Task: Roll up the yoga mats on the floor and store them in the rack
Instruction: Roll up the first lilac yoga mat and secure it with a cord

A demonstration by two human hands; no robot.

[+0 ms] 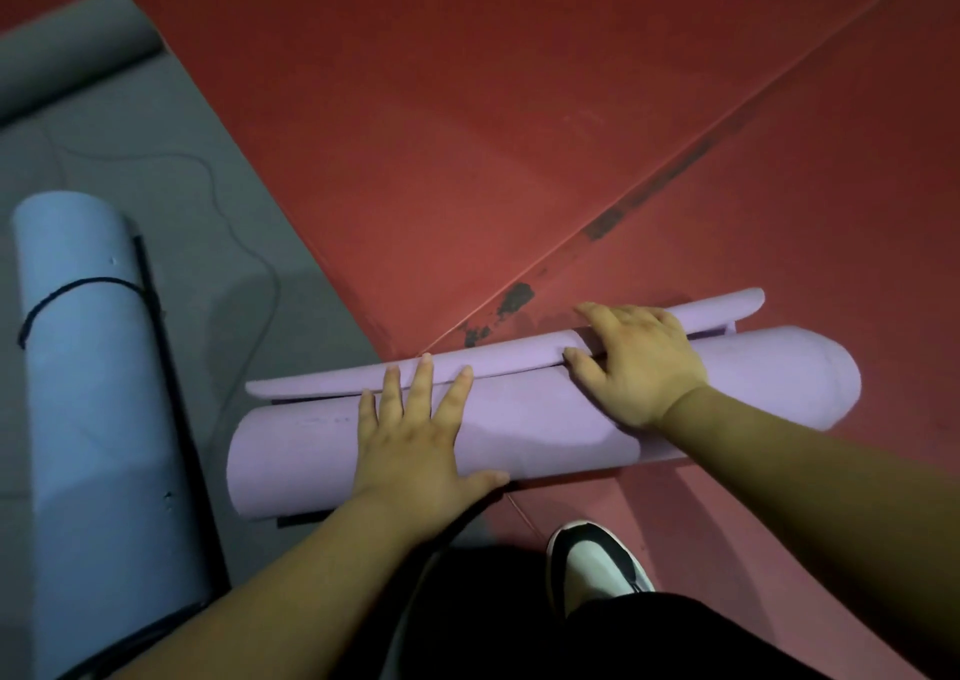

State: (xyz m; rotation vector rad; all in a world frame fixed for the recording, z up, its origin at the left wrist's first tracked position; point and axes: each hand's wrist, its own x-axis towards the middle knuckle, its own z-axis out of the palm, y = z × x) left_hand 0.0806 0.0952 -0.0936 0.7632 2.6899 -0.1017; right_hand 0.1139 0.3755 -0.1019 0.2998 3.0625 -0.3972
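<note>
A purple yoga mat [753, 383] lies rolled on the red floor in front of me, its last loose flap still lying flat along the far side. My left hand [415, 435] presses flat on top of the roll with straight, spread fingers. My right hand [639, 362] rests on the roll further right, its fingers reaching over onto the loose flap. A blue yoga mat [98, 398] lies rolled at the left, tied round with a black cord [78, 289].
A grey mat [171, 170] lies spread under the blue roll, its far end curled into a roll [78, 55] at the top left. A thin cord [244, 242] trails across it. My shoe [592, 560] stands just behind the purple roll. The red floor [519, 133] stretches beyond.
</note>
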